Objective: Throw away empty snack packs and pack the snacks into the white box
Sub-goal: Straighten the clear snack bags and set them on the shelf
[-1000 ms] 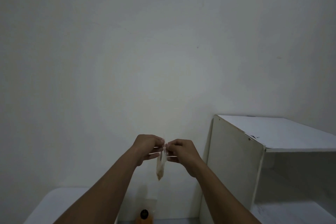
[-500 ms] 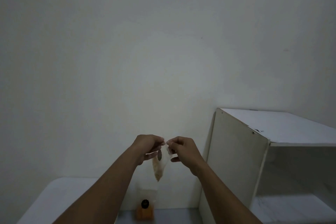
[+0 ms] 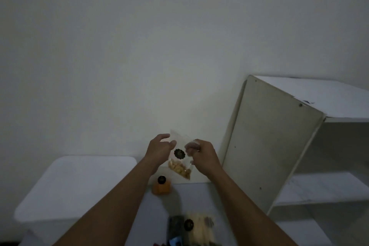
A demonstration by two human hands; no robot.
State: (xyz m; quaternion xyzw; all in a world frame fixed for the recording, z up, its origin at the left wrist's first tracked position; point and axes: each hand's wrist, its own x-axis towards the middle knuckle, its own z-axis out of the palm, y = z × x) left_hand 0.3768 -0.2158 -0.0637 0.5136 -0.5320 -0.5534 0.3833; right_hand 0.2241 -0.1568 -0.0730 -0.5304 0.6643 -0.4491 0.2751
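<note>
A clear snack pack [image 3: 180, 163] with a round black label and yellow-brown pieces at its bottom hangs in the air between my hands. My right hand [image 3: 201, 155] pinches its upper right edge. My left hand [image 3: 159, 151] is at its left edge with fingers loosely spread, thumb against the plastic. Below it an orange snack pack [image 3: 161, 186] with a black label stands on the surface. More snack packs [image 3: 191, 229], one pale with a black label, lie near the bottom edge. The white box [image 3: 75, 187] with its lid on sits at the left.
A white shelf unit [image 3: 279, 146] stands at the right with open compartments facing right. A plain white wall fills the background. The grey surface [image 3: 199, 199] runs between box and shelf.
The view has tilted down, showing the box, the surface and more packs. The pack has turned from edge-on to face me, and my left hand's fingers have loosened from their pinch.
</note>
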